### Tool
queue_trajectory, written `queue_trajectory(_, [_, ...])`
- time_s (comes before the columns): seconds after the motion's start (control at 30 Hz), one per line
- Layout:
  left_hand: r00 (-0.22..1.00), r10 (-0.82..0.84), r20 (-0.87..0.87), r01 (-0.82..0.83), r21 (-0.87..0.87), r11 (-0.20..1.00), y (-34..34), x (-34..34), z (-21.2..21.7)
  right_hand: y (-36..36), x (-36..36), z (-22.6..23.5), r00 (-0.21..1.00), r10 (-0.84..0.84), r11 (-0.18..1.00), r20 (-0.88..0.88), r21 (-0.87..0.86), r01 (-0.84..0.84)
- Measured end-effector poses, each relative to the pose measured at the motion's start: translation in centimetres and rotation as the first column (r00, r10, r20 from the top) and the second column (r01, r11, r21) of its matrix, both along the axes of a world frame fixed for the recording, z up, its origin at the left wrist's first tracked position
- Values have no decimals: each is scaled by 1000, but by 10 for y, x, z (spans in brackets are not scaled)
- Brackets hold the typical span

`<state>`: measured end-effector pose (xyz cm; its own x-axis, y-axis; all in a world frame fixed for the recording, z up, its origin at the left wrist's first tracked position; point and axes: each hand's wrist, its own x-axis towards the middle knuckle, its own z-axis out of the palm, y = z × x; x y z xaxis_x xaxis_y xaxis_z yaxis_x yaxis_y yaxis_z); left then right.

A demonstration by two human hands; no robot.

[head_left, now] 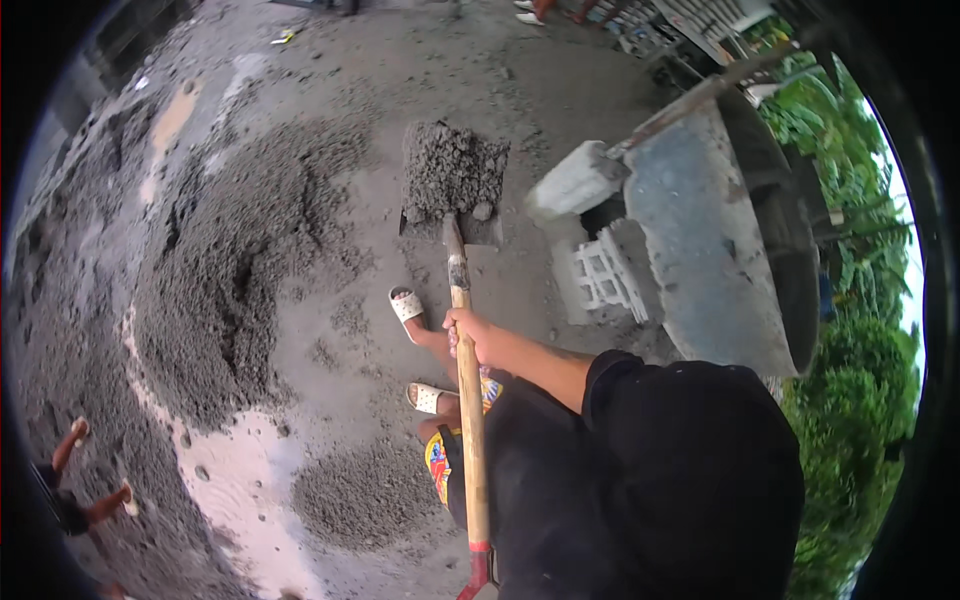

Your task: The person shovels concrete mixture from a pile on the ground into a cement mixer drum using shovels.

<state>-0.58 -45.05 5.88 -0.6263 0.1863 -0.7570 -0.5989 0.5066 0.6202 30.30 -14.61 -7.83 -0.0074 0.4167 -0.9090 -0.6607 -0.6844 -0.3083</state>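
Note:
A shovel (470, 420) with a wooden shaft runs up the middle of the view. My right hand (470, 335) is closed around the middle of its shaft, the arm reaching in from the right out of a black sleeve. On the shovel's blade lies a heap of grey, gravelly mix (452, 172). Whether the blade rests on the ground or hangs above it, I cannot tell. The red grip (480, 568) runs off the lower edge, and my left hand does not show. My feet in white sandals (406, 305) stand left of the shaft.
A mound of grey mix (225, 280) spreads on the left, with a smaller pile (365, 495) below it. On the right stands a large metal drum (710, 230) beside concrete blocks (610, 275). A puddle (245, 480) and another person's legs (90, 500) are at lower left.

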Motion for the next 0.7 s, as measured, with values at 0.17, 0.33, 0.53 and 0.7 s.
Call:
queue_trajectory(0.17, [939,-222,264,192,132,972,45,25,65,-51,111,177,917,-390,887,84,303,349])
queue_trajectory(0.33, [703,-342,-624,699,517,494,82,70,26,-98,236,310,810,-584,434,-55,822,369])
queue_trajectory(0.53, [622,-187,-760,681,643,-351,126,203,82,-222,391,310,842,-424,-44,-335,936,350])
queue_trajectory(0.7, [375,-162,-913,847,409,-339,93,235,67,-301,430,180,571,-800,143,-185,866,480])
